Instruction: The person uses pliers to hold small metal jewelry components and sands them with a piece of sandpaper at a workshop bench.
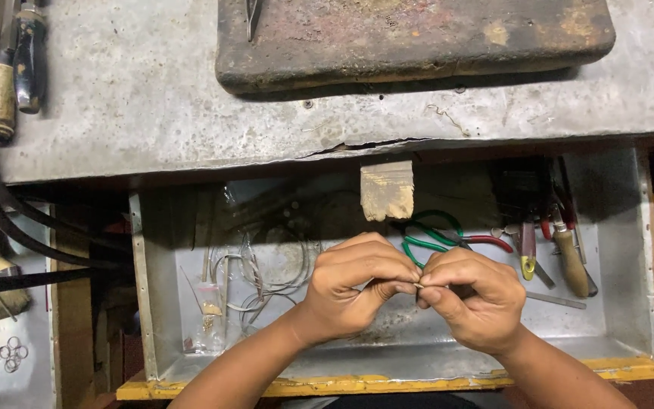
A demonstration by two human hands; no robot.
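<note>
Both hands meet over the open metal drawer (622, 250): the left hand (353, 284) and right hand (471, 299) have their fingers curled tight, thumbs and forefingers pinching one small piece of metal (418, 285) between them. Behind the hands lies one pair of green-handled pliers (429, 235), and one coil of thin wire (266, 273) lies to the left.

A worn grey metal-clad workbench (153, 98) fills the upper frame, cracked along its front edge. Below it, at centre, an open metal-lined drawer (622, 250) with a yellow front edge; its back lies in shadow, possibly under overhead light.
</note>
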